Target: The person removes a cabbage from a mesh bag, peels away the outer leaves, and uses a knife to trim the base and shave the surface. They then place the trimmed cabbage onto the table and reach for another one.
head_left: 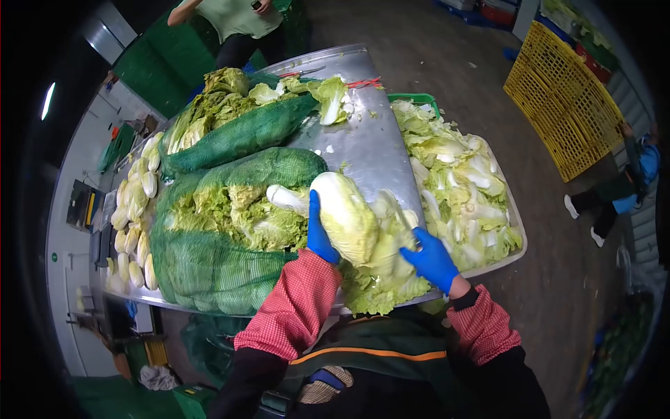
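Note:
A pale napa cabbage [342,216] is held over the near edge of the metal table [370,150]. My left hand [320,230], in a blue glove, grips its left side. Beside its right side is my right hand [431,260], also blue-gloved, with fingers bent at the loose outer leaves [384,272]; whether they pinch a leaf is hard to tell. Left of the cabbage, green mesh sacks [209,269] lie on the table, one open with leafy cabbages [244,216] showing inside.
A bin [515,230] full of cut leaves stands right of the table. Trimmed cabbages [136,202] line the left end. A knife [303,72] lies at the far edge, near a standing person [241,21]. Another person [628,174] holds a yellow pallet [565,98].

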